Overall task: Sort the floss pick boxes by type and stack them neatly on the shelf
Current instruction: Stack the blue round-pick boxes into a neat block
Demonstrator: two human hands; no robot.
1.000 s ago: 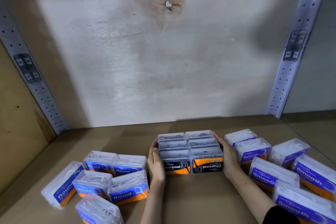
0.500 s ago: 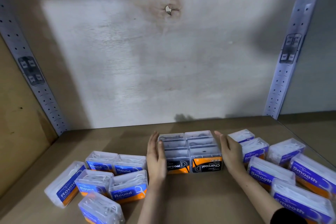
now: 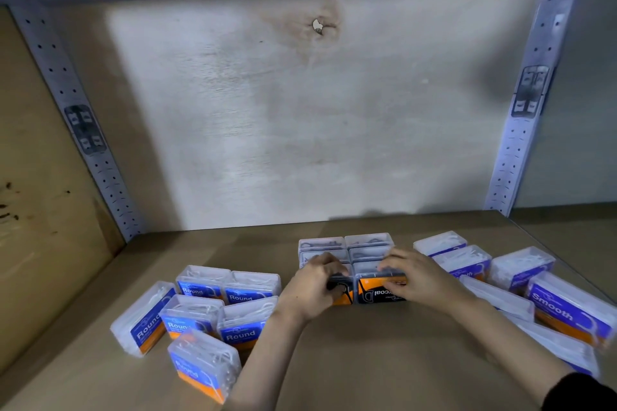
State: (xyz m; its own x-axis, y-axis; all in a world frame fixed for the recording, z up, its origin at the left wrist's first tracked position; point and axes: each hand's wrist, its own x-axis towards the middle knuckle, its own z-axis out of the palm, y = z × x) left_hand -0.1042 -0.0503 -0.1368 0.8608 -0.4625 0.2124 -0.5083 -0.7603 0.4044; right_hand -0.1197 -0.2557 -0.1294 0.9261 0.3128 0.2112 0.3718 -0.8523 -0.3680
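Since the earlier frames, both hands have been brought in from the outer sides of the black-and-orange charcoal boxes (image 3: 380, 289) onto their front and top. The left hand (image 3: 312, 289) is curled over the front left box, its fingers (image 3: 329, 265) bent onto the clear lid and its thumb against the label, so that most of the label is covered. The right hand (image 3: 417, 280) is laid over the top front edge of the front right box, whose label is seen upside down. Whether either box is truly gripped or only pressed cannot be told, as the view is blurred there. The two hands are kept apart, with a narrow gap left between them over the seam of the two front boxes. Behind these, further clear-lidded boxes of the same block (image 3: 345, 245) are lined up two across, touching one another. To the left, a group of blue boxes marked Round (image 3: 220, 307) is set on the brown shelf board (image 3: 367, 360), most of them upright and close together, one leaning at the far left and one lying tilted nearest the camera. To the right, blue boxes marked Smooth (image 3: 567, 310) are spread toward the shelf edge. A pale back panel (image 3: 300, 117) is flanked by two perforated metal uprights (image 3: 531, 93)
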